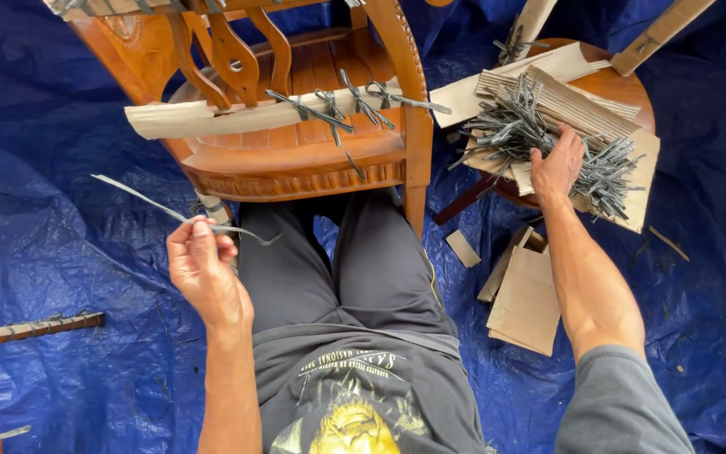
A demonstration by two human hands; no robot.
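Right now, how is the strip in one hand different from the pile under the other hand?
The strip is single, pinched in the left hand in mid-air. The pile of strips is a tangled heap on cardboard, with the right hand resting on it. Both look grey and thin.

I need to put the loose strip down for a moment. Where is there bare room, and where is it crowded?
Bare blue tarp lies left of the left hand, between the carved wooden chair and the wrapped wooden leg. Crowded: the round wooden stool under the right hand, heaped with grey ties and corrugated cardboard.
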